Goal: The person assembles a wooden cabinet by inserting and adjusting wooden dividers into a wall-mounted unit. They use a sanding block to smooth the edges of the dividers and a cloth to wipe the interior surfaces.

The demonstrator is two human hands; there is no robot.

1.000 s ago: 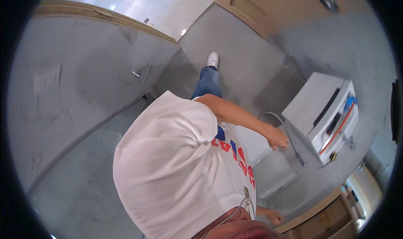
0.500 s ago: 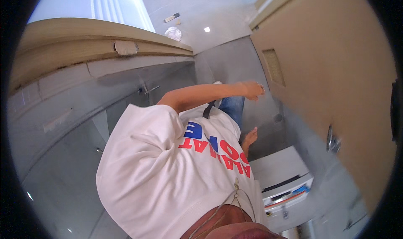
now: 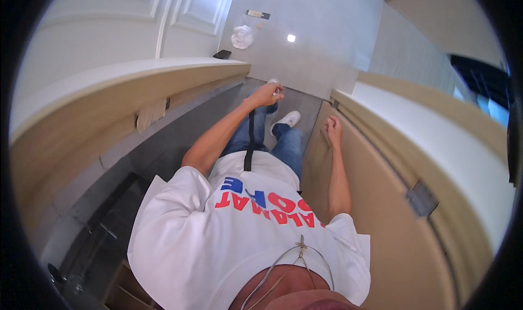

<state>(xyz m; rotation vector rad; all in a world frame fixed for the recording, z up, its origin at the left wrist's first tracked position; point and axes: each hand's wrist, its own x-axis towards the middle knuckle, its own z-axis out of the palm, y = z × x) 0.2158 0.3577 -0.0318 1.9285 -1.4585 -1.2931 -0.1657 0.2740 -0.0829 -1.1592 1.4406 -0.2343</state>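
Observation:
My left hand [image 3: 267,95] hangs in front of my left leg, above a white shoe. Its fingers are loosely bent with gaps between them, and nothing shows in the hand. Close beside the tan door [image 3: 381,201], my right hand [image 3: 334,130] hangs with relaxed, half-curled fingers and looks free of any object. Whether it touches the door I cannot tell. A metal hinge [image 3: 422,198] joins the door to the wooden frame on the right.
A wooden door frame [image 3: 180,92] with a rough patch [image 3: 151,115] runs along my left. Beyond the threshold lie a crumpled white bundle [image 3: 242,37], a small flat bar [image 3: 258,14] and a black object [image 3: 222,54] on grey floor [image 3: 321,16]. A white panelled door [image 3: 120,26] stands at far left.
My view has turned toward the doorway. My left arm has swung back from across my body to above my left leg. My right hand now hangs farther forward, beside the door.

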